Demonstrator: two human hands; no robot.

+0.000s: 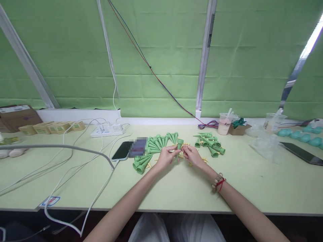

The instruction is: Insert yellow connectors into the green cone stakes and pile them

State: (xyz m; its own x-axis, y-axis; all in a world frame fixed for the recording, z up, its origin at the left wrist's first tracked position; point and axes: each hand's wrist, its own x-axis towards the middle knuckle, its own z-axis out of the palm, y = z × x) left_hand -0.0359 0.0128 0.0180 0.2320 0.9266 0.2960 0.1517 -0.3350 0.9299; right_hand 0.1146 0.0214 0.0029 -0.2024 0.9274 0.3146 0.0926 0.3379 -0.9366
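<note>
Nearest to me, my two forearms reach forward over the pale green table [176, 191]; a bead bracelet [217, 181] with a red cord sits on my right wrist. My left hand [165, 157] and right hand [191, 155] meet at the table's middle, fingers closed together on a single green cone [179, 145], which I hold upright, wide end up, just above the surface. Small yellow pieces [203, 160] lie scattered on the table around and under my hands; they are too small for me to tell their form. To the left of my hands a heap of green cones [151, 148] fans out, some touching; to the right a second pile of cones [209, 143] lies just beside my right hand. Left of the heap rests a phone [121, 151] with a white cable [75, 188] running toward the table's near edge. Farther back stands a white power strip [108, 130], a pink drink cup [224, 123] with a straw, and a row of small cartons [51, 127]. A green backdrop [161, 60] closes the view.
</note>
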